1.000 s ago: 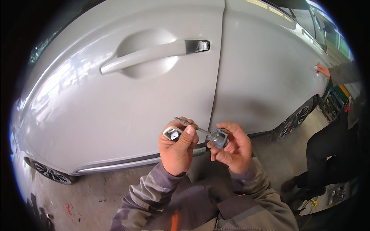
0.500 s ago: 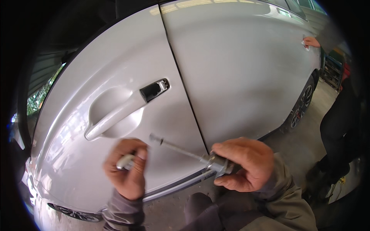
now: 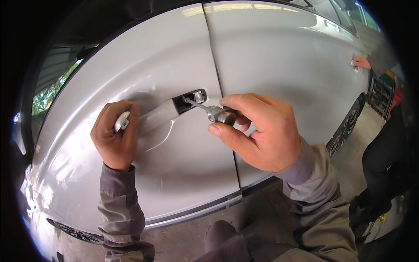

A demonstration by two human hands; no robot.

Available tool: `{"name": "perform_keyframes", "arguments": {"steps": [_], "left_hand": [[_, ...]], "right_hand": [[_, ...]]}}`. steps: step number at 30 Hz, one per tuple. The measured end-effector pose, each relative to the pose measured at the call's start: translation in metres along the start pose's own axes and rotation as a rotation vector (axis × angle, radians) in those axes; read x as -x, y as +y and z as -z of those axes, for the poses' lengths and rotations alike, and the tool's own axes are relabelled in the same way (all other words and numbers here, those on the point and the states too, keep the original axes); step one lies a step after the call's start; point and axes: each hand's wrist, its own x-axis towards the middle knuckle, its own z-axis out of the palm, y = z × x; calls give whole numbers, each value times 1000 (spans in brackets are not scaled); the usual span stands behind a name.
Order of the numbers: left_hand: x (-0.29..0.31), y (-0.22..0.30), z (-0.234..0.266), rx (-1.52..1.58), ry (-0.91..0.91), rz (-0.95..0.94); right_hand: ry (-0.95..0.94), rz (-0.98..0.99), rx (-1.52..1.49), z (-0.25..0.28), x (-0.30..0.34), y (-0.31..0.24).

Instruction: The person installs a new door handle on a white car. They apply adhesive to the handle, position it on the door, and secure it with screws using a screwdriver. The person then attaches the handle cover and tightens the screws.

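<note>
My right hand grips a metal door lock cylinder between thumb and fingers. From it a thin rod points up and left, its tip inside the dark opening at the rear end of the door handle. How deep the tip sits, I cannot tell. A small white handle cap is held in the curled fingers of my left hand, which is over the front part of the handle and hides it. Both belong by the silver-white front door of a car.
Behind the door gap lies the rear door, with a rear wheel beyond. At the far right another person's hand touches the car's side with something white. That person's dark-clothed leg stands beside the car.
My right hand has moved up with the lock cylinder, bringing the rod's tip into the handle opening. My left hand has risen to the handle, still holding the cap.
</note>
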Motion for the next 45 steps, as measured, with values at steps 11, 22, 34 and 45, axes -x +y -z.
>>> {"name": "perform_keyframes", "arguments": {"steps": [11, 22, 34, 45], "left_hand": [[-6, 0, 4, 88, -87, 54], [-9, 1, 8, 138, -142, 52], [-9, -1, 8, 124, -131, 31], [-8, 0, 8, 138, -154, 64]], "right_hand": [[-114, -177, 167, -40, -26, 6], [-249, 49, 451, -30, -20, 12], [-285, -5, 433, -32, -21, 6], [-274, 235, 442, -29, -31, 22]]}}
